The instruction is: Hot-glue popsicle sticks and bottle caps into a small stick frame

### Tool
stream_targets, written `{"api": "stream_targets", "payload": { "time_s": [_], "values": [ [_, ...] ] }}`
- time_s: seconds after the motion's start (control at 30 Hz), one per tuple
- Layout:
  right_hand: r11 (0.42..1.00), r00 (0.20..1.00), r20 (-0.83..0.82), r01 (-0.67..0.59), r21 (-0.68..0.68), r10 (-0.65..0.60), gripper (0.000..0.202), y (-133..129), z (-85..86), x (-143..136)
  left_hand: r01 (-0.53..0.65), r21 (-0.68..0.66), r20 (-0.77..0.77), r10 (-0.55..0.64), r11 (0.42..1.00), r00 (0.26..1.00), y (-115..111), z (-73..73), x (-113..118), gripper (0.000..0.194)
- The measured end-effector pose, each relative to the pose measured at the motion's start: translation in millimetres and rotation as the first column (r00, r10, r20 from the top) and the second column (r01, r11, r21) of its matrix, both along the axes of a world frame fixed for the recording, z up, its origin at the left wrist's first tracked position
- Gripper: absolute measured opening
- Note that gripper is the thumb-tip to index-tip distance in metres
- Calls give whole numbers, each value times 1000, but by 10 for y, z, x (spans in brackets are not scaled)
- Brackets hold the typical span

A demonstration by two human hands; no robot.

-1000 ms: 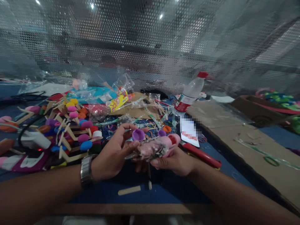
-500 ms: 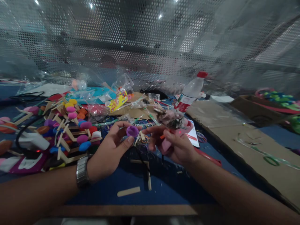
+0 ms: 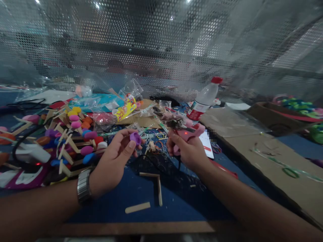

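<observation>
Between the thumb and fingers of my left hand (image 3: 114, 158) is a purple bottle cap (image 3: 135, 138), tilted over the table. My right hand (image 3: 189, 149) is wrapped round the handle of a pink hot glue gun (image 3: 192, 133); a small red light glows on its side. Grimy grey-brown residue covers the gun's front end, which points left toward the cap without touching it. A black cord hangs below the gun. On the blue tabletop beneath my hands lie two wooden craft sticks joined in an L (image 3: 159, 190) and one loose craft stick (image 3: 137, 207).
Colourful caps with craft sticks (image 3: 75, 141) crowd the left, beside a purple-and-white device (image 3: 27, 174). A red-capped bottle (image 3: 205, 99) and a phone (image 3: 207, 144) stand and lie beyond my right hand. Cardboard (image 3: 272, 158) covers the right; rubber bands (image 3: 160, 146) lie centrally.
My left hand has moved slightly left and turned the purple cap sideways. The right fingers have closed round the glue gun's handle, and the gun has levelled out.
</observation>
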State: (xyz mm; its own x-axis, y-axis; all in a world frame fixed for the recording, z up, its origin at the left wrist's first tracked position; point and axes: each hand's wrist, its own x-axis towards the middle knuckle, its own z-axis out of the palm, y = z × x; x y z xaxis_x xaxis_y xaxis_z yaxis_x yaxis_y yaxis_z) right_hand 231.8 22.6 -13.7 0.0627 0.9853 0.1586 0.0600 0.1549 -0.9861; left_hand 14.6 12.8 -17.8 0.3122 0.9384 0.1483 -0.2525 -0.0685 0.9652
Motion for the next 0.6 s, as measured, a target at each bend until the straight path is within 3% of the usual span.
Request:
{"api": "stream_targets", "payload": {
  "time_s": [0.1,0.3,0.43,0.6],
  "values": [
    [999,989,136,45,29,-49,45,10,33,10,-22,4,8,22,1000,1000,6,10,4,33],
    [997,987,146,57,56,-65,50,55,-73,40,-43,17,-21,43,999,999,-2,41,7,34],
    [999,989,146,22,31,-26,37,24,-95,26,-33,70,-76,38,997,996,-12,64,-4,32],
    [994,990,136,-55,99,41,18,-39,-44,-19,1,147,-128,18,989,992,-50,93,-12,29]
  ]
}}
